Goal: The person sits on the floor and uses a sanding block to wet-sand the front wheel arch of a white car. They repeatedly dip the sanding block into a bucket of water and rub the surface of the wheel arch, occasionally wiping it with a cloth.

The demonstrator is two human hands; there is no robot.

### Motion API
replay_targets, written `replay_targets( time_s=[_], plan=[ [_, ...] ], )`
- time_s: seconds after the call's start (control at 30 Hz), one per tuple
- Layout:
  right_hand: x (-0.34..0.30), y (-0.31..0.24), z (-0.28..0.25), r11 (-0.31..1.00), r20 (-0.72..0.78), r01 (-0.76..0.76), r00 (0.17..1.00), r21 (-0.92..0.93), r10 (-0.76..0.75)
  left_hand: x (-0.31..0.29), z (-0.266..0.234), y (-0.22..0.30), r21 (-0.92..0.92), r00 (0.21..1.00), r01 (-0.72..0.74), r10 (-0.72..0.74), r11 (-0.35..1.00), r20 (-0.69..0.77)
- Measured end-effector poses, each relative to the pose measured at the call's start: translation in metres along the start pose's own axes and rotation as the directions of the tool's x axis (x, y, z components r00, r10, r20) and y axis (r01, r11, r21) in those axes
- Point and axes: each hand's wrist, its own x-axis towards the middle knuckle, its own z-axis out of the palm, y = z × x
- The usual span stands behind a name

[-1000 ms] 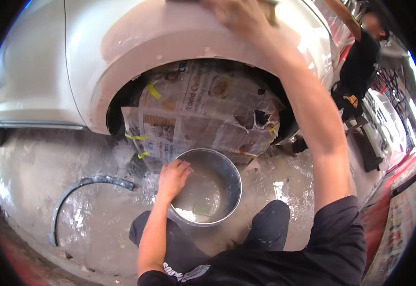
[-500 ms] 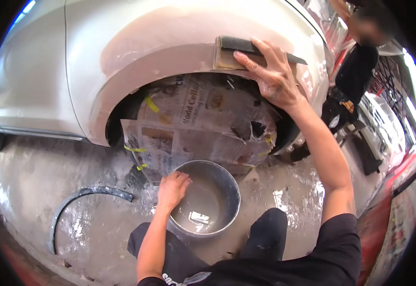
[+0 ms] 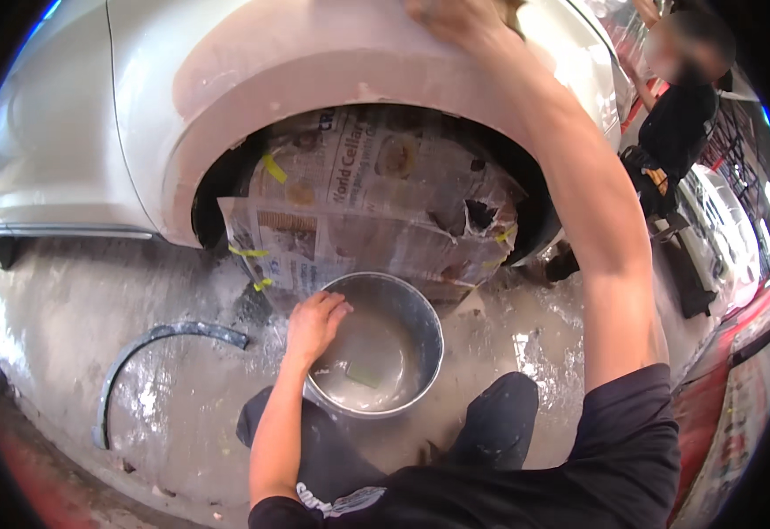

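Note:
My left hand (image 3: 316, 322) is closed over the left rim of a dark round bucket (image 3: 439, 353) of murky greyish water. A greenish patch (image 3: 364, 374) shows in the water; whether it is an object or a reflection I cannot tell. High on the light-coloured car fender (image 3: 314, 66), at the top edge of the view, my right hand (image 3: 460, 22) is blurred and partly cut off. Only a sliver of the sanding block (image 3: 515, 12) shows beside it. Pinkish-beige patches cover the fender around the wheel arch.
Newspaper (image 3: 358, 207) with yellow tape and a torn hole covers the wheel opening. A curved dark trim strip (image 3: 151, 338) lies on the wet floor (image 3: 200, 388) at left. Another person (image 3: 680, 119) is at far right, near a whitish car part (image 3: 725, 216).
My right hand has moved up from the wheel arch edge to the upper fender with the sanding block. My left hand stays on the bucket rim. The view has shifted slightly.

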Motion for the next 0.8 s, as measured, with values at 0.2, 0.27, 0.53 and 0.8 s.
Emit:
replay_targets(
  time_s=[0.2,0.27,0.53,0.8],
  plan=[
    [-0.088,-0.020,-0.004,0.932,-0.204,0.331,0.912,-0.149,-0.357,-0.012,-0.002,-0.016,0.017,0.998,-0.001,0.002,1.000,-0.056],
    [-0.058,-0.027,-0.002,0.927,-0.158,0.345,0.917,-0.149,-0.367,-0.007,-0.002,-0.007,-0.024,0.997,0.038,-0.039,0.999,-0.060],
    [-0.043,-0.049,0.002,0.870,-0.156,0.492,0.858,-0.030,-0.490,-0.015,-0.003,-0.012,0.015,0.994,0.019,-0.017,1.000,-0.109],
    [0.041,-0.111,0.029,0.879,-0.026,0.475,0.879,-0.037,-0.476,-0.018,-0.002,-0.010,-0.006,0.998,0.054,-0.054,0.999,-0.033]
  ],
)
